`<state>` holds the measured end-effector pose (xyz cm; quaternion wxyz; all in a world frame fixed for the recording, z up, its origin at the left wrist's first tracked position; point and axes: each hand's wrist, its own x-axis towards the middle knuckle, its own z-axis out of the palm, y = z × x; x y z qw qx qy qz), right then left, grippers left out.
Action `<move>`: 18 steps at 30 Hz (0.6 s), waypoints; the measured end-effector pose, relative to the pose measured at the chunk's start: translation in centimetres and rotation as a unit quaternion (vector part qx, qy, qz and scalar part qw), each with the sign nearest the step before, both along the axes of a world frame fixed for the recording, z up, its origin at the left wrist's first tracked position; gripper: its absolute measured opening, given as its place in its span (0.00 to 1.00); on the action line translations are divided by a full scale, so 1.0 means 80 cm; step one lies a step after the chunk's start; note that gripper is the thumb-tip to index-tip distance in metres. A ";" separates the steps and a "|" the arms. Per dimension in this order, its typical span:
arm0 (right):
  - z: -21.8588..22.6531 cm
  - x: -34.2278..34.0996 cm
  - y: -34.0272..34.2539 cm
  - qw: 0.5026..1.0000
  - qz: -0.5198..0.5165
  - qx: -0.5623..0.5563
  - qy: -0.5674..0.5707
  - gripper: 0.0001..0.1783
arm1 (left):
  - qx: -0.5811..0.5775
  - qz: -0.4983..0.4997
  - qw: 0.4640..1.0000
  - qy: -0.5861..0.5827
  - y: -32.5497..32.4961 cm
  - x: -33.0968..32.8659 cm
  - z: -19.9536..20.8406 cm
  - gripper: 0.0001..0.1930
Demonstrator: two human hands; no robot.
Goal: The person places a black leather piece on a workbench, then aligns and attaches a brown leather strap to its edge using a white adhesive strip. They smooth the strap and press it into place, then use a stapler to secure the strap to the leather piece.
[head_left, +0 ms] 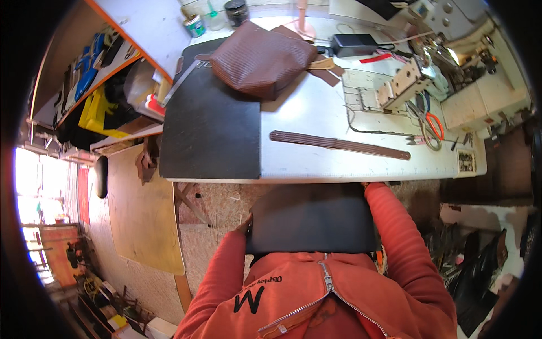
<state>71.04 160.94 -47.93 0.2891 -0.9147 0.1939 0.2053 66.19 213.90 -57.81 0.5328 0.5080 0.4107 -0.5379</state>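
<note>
A black, flat, seat-like panel [313, 217] lies between my body and the table's front edge. My left hand [247, 224] is against its left edge; the fingers are mostly hidden. At the panel's far right corner, my right hand [366, 185] shows only in a sliver below the table edge, its fingers out of sight. Beyond, a long brown strap [339, 145] with rounded ends and stitched lines lies on the white table [305, 120]. Farther back rests a brown woven-texture leather bag [262, 59], partly over a black mat [212, 127].
A sewing machine [480, 96] stands at the right, with orange-handled scissors [433, 127] near it. A black box [354, 44] and jars [236, 12] are at the back. Crowded shelves [104, 107] and a wooden board [141, 212] flank the left side.
</note>
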 end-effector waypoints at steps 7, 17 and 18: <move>0.012 0.014 -0.020 0.944 0.197 -0.264 -0.019 0.42 | 0.014 0.197 0.971 -0.133 0.066 -0.032 0.016 0.33; 0.110 -0.079 -0.008 0.986 0.155 0.049 -0.028 0.21 | -0.012 0.185 0.886 -0.426 0.123 -0.015 0.263 0.25; 0.134 -0.084 -0.002 0.984 0.173 0.030 0.028 0.17 | 0.004 0.171 0.869 -0.465 0.123 -0.023 0.286 0.25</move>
